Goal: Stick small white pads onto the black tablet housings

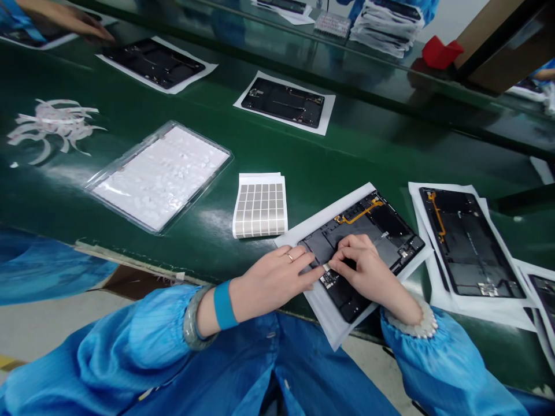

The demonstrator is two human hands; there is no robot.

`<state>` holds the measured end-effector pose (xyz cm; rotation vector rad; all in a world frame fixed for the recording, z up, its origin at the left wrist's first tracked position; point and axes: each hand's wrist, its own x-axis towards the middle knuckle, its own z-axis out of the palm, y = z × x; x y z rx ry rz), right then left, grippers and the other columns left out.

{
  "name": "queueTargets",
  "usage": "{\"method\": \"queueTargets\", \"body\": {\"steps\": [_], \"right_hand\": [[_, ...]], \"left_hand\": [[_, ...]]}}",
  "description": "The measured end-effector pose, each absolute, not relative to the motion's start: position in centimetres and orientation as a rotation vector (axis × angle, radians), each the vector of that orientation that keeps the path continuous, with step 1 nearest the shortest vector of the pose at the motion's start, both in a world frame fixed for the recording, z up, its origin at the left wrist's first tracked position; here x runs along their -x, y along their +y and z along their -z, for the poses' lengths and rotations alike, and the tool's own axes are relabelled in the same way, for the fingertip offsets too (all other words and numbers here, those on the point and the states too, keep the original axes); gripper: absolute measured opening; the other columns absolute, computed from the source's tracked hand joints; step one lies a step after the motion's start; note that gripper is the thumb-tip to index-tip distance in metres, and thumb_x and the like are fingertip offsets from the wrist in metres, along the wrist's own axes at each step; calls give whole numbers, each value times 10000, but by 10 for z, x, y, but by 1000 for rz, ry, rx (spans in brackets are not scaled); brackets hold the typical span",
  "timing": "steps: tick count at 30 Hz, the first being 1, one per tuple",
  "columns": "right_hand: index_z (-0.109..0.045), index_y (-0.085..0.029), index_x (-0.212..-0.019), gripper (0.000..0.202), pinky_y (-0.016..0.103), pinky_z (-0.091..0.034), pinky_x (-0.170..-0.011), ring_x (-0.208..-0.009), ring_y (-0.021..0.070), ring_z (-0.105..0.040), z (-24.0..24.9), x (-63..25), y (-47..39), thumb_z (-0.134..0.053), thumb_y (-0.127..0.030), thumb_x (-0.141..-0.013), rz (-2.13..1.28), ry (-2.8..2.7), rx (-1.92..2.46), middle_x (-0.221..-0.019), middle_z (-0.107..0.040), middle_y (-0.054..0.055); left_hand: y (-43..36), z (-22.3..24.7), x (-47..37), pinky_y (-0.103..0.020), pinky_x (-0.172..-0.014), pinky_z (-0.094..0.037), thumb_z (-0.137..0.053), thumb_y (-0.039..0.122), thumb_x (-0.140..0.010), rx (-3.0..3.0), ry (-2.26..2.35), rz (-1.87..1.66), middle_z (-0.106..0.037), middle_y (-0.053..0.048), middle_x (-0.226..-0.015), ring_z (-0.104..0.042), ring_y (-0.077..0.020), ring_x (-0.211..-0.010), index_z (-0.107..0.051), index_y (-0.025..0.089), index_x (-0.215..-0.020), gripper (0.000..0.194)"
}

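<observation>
In front of me an opened tablet housing (390,231), black with an orange flex cable (362,215), lies at a slant on white sheeting (333,329). My left hand (277,277) rests flat across its near left edge, fingers stretched out. Thumb and index finger of my right hand (364,268) are pinched together over the circuit board (332,278), close to my left index fingertip. A small pale piece (326,267) shows at the pinch; whether the fingers hold it is unclear. Left of the housing lies a sheet of grey square stickers (260,208).
More tablet housings on white sheets lie to the right (472,242) and along the far side (288,103). A clear-edged tray with a white surface (160,173) and curled paper strips (56,124) are on the left. A co-worker's hand (82,26) is at upper left.
</observation>
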<state>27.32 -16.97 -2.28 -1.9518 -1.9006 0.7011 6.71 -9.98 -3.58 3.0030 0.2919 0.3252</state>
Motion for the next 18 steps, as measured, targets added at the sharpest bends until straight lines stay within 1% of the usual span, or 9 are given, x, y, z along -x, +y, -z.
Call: {"method": "queueTargets", "body": {"steps": [2,4,6,9,12,15,18], "right_hand": [[-637,-223,-676,167,410,-394,-811,-891,228,-462,23,-273,-170,-589,-246,-835,-690,-1907,1957,-859,-578,46],[-635,-221,-679,156,403,-400,-808,-890,226,-466,23,-272,-170,-598,-237,-830,-664,-1917,1966,-860,-577,45],[-637,-221,-683,147,398,-408,-805,-885,223,-474,23,-271,-170,-608,-236,-826,-637,-1934,1981,-862,-578,45],[-634,-216,-696,157,389,-426,-786,-868,222,-489,19,-272,-169,-595,-257,-843,-630,-1996,1995,-866,-579,50],[-632,-204,-813,162,387,-444,-797,-877,222,-527,13,-279,-169,-537,-311,-888,-565,-1979,1959,-908,-584,65],[-603,-191,-974,187,372,-455,-828,-924,218,-563,11,-291,-168,-497,-332,-911,-406,-1829,1915,-982,-576,82],[-589,-196,-977,158,362,-456,-835,-933,212,-568,20,-299,-166,-487,-302,-918,-359,-1806,1882,-985,-571,80]], "left_hand": [[-99,34,-71,-345,-754,-444,-483,361,-936,-3020,272,-285,-589,-88,-1033,-551,-239,-952,-488,184,-1255,365],[-99,32,-73,-351,-742,-435,-467,358,-943,-3047,244,-270,-589,-89,-1011,-550,-242,-935,-483,173,-1262,370],[-99,31,-75,-352,-733,-425,-452,279,-947,-3078,227,-275,-590,-89,-998,-548,-239,-915,-500,163,-1238,317],[-101,28,-77,-344,-716,-409,-453,160,-914,-3123,201,-293,-592,-96,-979,-545,-225,-876,-528,129,-1185,283],[-102,27,-81,-342,-696,-396,-462,150,-898,-3146,157,-311,-590,-93,-929,-537,-223,-840,-575,109,-1075,214],[-99,27,-85,-330,-691,-385,-446,137,-908,-3122,105,-358,-586,-74,-882,-526,-211,-812,-599,129,-984,171],[-92,28,-88,-322,-699,-373,-442,161,-929,-3059,97,-376,-573,-59,-863,-518,-201,-824,-597,164,-956,158]]}}
